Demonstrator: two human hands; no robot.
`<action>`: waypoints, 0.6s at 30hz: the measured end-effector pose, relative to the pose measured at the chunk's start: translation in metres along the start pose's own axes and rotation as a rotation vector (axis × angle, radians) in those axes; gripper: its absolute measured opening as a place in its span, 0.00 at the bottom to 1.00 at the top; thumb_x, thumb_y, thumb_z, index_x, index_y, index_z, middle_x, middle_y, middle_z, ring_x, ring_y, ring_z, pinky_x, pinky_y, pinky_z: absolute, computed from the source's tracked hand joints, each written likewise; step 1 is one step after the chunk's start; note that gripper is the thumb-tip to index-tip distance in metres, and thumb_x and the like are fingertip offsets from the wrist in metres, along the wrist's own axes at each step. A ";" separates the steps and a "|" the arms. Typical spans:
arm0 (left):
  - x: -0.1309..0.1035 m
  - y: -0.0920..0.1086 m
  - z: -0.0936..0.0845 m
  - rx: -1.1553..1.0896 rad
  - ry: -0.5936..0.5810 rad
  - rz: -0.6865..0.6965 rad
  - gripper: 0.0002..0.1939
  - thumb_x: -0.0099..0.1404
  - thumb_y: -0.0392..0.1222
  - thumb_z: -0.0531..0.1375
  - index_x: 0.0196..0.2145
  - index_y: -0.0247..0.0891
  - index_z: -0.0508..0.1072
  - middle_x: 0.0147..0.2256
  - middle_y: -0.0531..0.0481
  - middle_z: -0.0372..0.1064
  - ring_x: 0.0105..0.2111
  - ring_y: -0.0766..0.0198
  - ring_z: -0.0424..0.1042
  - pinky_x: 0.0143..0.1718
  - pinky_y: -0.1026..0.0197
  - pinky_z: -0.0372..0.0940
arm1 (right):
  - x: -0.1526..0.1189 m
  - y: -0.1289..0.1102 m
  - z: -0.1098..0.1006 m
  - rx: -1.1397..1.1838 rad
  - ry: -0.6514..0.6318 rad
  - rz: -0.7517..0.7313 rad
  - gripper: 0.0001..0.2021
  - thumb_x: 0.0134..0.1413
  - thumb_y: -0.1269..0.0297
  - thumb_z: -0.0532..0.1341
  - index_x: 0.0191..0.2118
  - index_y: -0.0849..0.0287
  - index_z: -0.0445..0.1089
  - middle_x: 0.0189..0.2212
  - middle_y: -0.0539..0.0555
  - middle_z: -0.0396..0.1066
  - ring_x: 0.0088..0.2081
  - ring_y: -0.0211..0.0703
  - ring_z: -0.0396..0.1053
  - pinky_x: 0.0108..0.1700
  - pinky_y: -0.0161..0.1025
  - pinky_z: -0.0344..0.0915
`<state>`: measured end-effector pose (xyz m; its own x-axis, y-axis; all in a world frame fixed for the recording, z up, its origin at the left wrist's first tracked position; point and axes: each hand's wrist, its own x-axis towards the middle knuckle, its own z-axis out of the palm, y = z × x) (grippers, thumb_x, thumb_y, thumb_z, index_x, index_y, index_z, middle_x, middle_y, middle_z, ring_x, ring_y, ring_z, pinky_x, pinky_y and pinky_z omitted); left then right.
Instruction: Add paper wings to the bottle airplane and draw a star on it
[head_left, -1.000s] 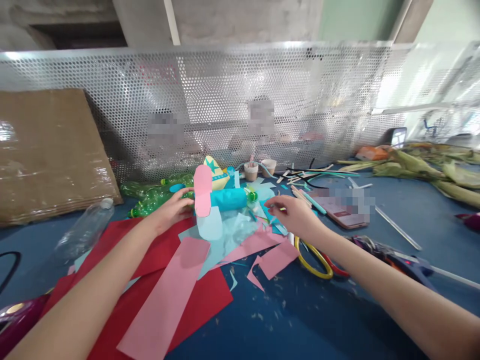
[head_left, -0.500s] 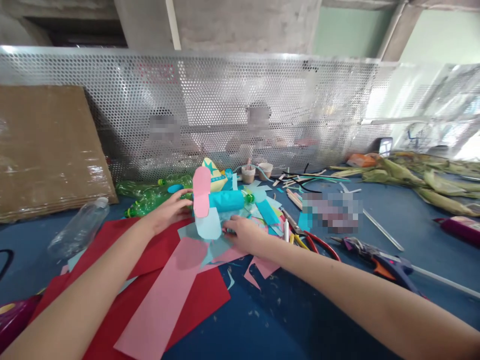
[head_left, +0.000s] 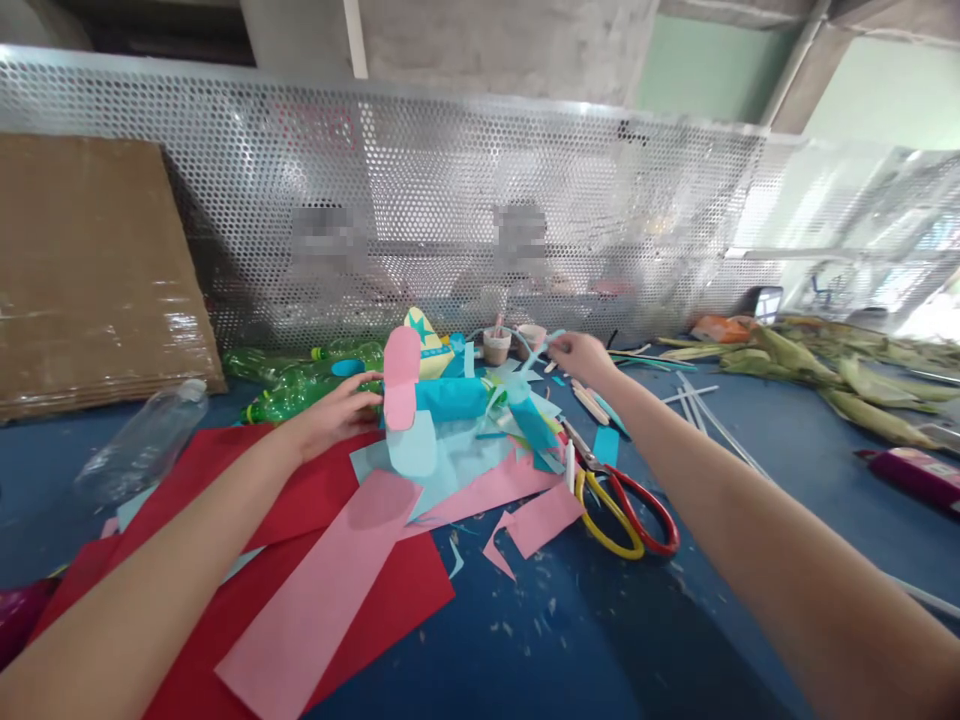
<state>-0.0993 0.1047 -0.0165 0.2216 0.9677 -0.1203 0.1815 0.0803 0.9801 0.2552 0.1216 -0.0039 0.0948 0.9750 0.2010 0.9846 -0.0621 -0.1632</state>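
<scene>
A small bottle wrapped in blue paper [head_left: 454, 398] lies on its side among paper scraps, with a pink rounded piece [head_left: 402, 378] and a pale blue piece [head_left: 412, 445] at its left end. My left hand [head_left: 339, 412] is closed on that left end, its fingers partly behind the pink piece. At the back centre, my right hand [head_left: 581, 355] pinches a thin pale blue strip [head_left: 538, 350], just right of two small cups. Red-and-yellow scissors [head_left: 622, 505] lie below my right forearm.
Red sheets [head_left: 382, 610] and a pink strip [head_left: 322, 600] cover the near left. Green bottles [head_left: 289, 395], a clear bottle [head_left: 142, 440] and cardboard [head_left: 97, 280] are farther left. Corn husks [head_left: 862, 370] lie right. A perforated metal screen [head_left: 442, 180] stands behind.
My right hand has moved from beside the blue-wrapped bottle up and right to the back, where it now holds the pale strip. My left hand has barely moved. The scissors show more fully.
</scene>
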 end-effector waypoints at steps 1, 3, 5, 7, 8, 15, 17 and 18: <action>0.000 0.000 0.000 0.003 0.001 -0.003 0.29 0.50 0.42 0.66 0.51 0.47 0.66 0.34 0.53 0.74 0.35 0.59 0.77 0.40 0.56 0.72 | 0.001 0.000 0.006 -0.009 -0.039 -0.005 0.15 0.62 0.61 0.59 0.52 0.60 0.67 0.49 0.57 0.69 0.45 0.47 0.71 0.45 0.49 0.70; 0.000 0.001 0.000 0.007 0.001 -0.012 0.30 0.51 0.42 0.66 0.52 0.47 0.65 0.32 0.53 0.74 0.35 0.59 0.77 0.39 0.56 0.72 | -0.003 -0.001 0.014 -0.027 -0.106 -0.038 0.15 0.62 0.61 0.60 0.53 0.60 0.66 0.50 0.57 0.69 0.45 0.47 0.71 0.45 0.49 0.71; -0.001 0.001 0.001 0.007 0.003 -0.015 0.29 0.52 0.42 0.66 0.52 0.47 0.65 0.32 0.53 0.74 0.35 0.58 0.77 0.39 0.55 0.73 | -0.010 -0.002 0.016 -0.042 -0.151 -0.093 0.16 0.62 0.61 0.60 0.54 0.59 0.66 0.51 0.58 0.68 0.46 0.48 0.70 0.46 0.50 0.70; 0.000 0.002 0.001 0.002 0.009 -0.013 0.28 0.50 0.42 0.66 0.50 0.47 0.67 0.33 0.53 0.74 0.36 0.57 0.77 0.40 0.55 0.73 | -0.020 -0.004 0.013 -0.053 -0.201 -0.170 0.16 0.62 0.61 0.60 0.54 0.59 0.66 0.52 0.58 0.68 0.48 0.49 0.70 0.48 0.52 0.69; 0.000 0.002 0.001 -0.002 0.011 -0.011 0.28 0.50 0.42 0.66 0.49 0.47 0.68 0.33 0.53 0.75 0.37 0.57 0.77 0.41 0.55 0.73 | -0.026 -0.005 0.011 -0.055 -0.234 -0.215 0.16 0.61 0.60 0.60 0.53 0.60 0.67 0.51 0.58 0.68 0.48 0.49 0.70 0.49 0.52 0.68; 0.003 0.002 0.002 -0.010 0.018 -0.025 0.28 0.51 0.41 0.66 0.50 0.48 0.66 0.34 0.52 0.76 0.36 0.58 0.78 0.40 0.57 0.74 | -0.067 -0.008 0.021 -0.036 -0.306 -0.407 0.29 0.50 0.48 0.66 0.56 0.56 0.68 0.49 0.60 0.73 0.51 0.56 0.70 0.51 0.47 0.66; 0.002 0.003 0.001 -0.004 0.012 -0.023 0.28 0.51 0.41 0.66 0.50 0.49 0.66 0.33 0.53 0.76 0.35 0.59 0.78 0.40 0.58 0.73 | -0.069 -0.006 0.027 -0.049 -0.305 -0.423 0.23 0.55 0.52 0.64 0.54 0.56 0.68 0.50 0.60 0.72 0.51 0.52 0.69 0.52 0.49 0.66; 0.002 0.003 0.001 -0.001 0.010 -0.019 0.28 0.51 0.40 0.66 0.50 0.49 0.66 0.33 0.53 0.76 0.35 0.59 0.78 0.40 0.58 0.73 | -0.067 -0.004 0.029 -0.057 -0.307 -0.427 0.19 0.58 0.55 0.62 0.52 0.56 0.69 0.49 0.58 0.72 0.50 0.50 0.70 0.51 0.50 0.66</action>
<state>-0.0979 0.1066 -0.0138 0.2087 0.9683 -0.1372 0.1850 0.0986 0.9778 0.2405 0.0626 -0.0447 -0.3556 0.9330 -0.0559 0.9333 0.3513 -0.0740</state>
